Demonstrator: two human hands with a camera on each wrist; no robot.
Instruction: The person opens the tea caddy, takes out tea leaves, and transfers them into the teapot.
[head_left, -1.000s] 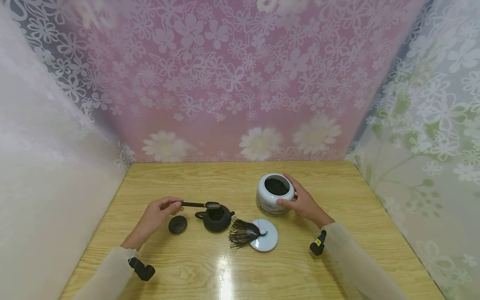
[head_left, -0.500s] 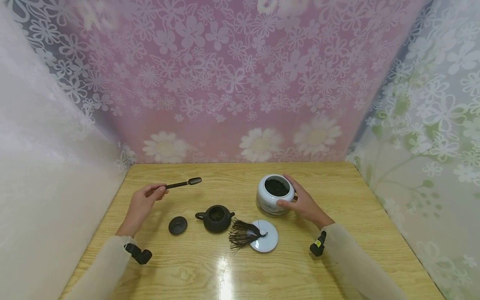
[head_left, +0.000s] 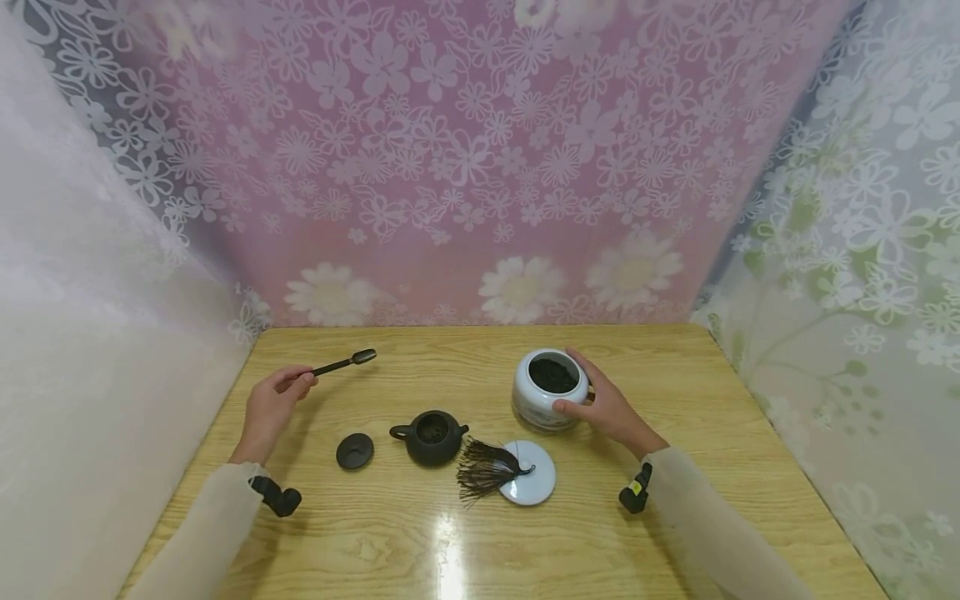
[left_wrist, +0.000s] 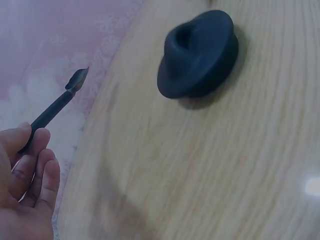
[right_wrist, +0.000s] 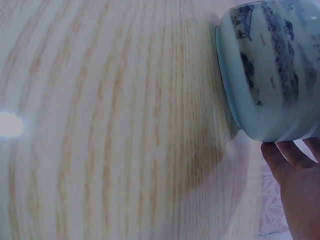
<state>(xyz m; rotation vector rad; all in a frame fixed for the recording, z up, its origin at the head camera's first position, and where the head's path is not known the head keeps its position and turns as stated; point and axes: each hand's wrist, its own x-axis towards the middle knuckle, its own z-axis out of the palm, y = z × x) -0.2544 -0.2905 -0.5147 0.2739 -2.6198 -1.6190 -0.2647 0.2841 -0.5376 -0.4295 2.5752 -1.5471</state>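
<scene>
The white jar (head_left: 534, 405) is painted with dark motifs. The teapot (head_left: 432, 451) and small lid (head_left: 355, 451) are coloured black, the tassel (head_left: 483, 472) dark brown. The desk (head_left: 360, 546) is streaked with yellow-brown grain; the pink backdrop (head_left: 480, 158) is patterned with white flowers.

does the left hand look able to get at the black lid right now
Probably yes: the black lid lies close to the left hand with nothing seen between them, though that hand holds the scoop.

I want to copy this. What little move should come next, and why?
Perhaps lay the scoop on the table: the left hand holds it clear of the teapot, dark bits already lie inside, and the black lid is off.
</scene>
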